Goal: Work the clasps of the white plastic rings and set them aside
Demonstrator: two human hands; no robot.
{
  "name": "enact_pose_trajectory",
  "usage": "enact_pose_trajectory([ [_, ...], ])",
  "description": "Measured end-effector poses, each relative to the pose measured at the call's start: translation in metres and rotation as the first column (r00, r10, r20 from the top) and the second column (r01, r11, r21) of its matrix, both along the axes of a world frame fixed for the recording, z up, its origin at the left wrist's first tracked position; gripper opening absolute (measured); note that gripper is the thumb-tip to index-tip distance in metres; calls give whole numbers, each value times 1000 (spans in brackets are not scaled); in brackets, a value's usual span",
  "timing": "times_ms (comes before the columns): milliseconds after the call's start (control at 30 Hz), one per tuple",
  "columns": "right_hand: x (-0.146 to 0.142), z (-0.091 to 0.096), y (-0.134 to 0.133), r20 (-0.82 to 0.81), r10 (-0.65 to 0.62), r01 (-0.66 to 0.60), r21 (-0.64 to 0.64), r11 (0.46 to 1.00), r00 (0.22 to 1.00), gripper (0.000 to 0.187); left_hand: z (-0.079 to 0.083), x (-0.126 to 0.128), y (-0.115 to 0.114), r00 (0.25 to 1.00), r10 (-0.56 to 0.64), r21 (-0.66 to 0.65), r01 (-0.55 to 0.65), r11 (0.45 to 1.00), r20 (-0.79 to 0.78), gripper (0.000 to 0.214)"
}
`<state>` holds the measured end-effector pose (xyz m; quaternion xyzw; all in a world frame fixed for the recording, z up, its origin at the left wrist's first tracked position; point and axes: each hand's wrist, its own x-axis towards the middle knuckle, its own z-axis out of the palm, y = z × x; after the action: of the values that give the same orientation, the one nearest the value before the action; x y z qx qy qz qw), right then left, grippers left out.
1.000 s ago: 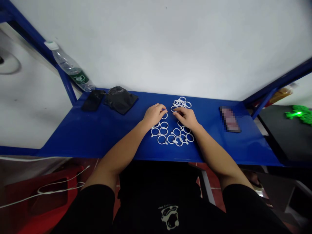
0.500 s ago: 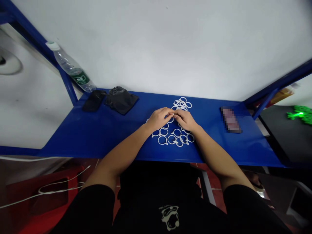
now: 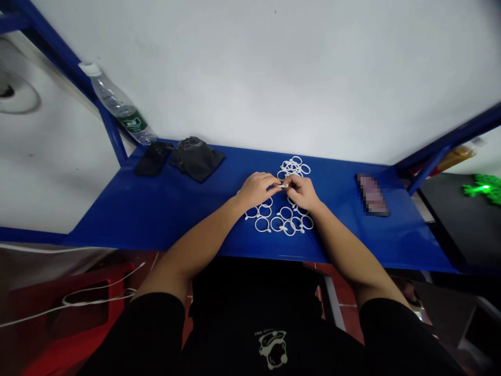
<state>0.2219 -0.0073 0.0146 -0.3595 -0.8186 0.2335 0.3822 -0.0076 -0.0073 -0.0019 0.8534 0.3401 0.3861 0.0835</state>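
Observation:
My left hand (image 3: 255, 189) and my right hand (image 3: 302, 192) meet over the middle of the blue table (image 3: 164, 219), fingers pinched together on one white plastic ring (image 3: 282, 186) held between them. Below the hands several white rings (image 3: 281, 223) lie spread flat on the table. A second small heap of white rings (image 3: 294, 166) sits just beyond the hands, near the wall.
A black pouch (image 3: 197, 157) and a flat black case (image 3: 153, 158) lie at the back left. A clear water bottle (image 3: 119, 111) leans against the blue frame post. A phone (image 3: 371, 194) lies to the right. A red stool (image 3: 66, 318) with a white cable stands lower left.
My hands were apart a second ago, each on rings; they have come together and now pinch one ring between them, lifted slightly off the table.

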Motion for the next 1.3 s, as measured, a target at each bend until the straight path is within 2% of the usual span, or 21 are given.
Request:
enact_pose_trajectory([
  [200, 1, 2, 0, -4, 8, -8, 6, 1000, 1000, 15, 3, -2, 0, 996, -30, -79, 23, 997, -81, 10],
  [433, 1, 7, -3, 23, 58, -58, 5, 998, 998, 19, 6, -5, 1, 997, 49, -110, -54, 992, -51, 12],
  [800, 1, 7, -3, 74, 41, -44, 38, 998, 996, 28, 3, -4, 0, 999, 32, -27, -33, 999, -24, 17],
  [1000, 2, 5, -2, 75, 39, -42, 42, 998, 996, 22, 2, -3, 1, 1000, 14, 9, -14, 1000, 12, 31],
  [1300, 0, 5, -2, 88, 60, -63, 28, 998, 994, 18, 2, -1, -1, 998, 24, -28, -25, 999, -51, 26],
])
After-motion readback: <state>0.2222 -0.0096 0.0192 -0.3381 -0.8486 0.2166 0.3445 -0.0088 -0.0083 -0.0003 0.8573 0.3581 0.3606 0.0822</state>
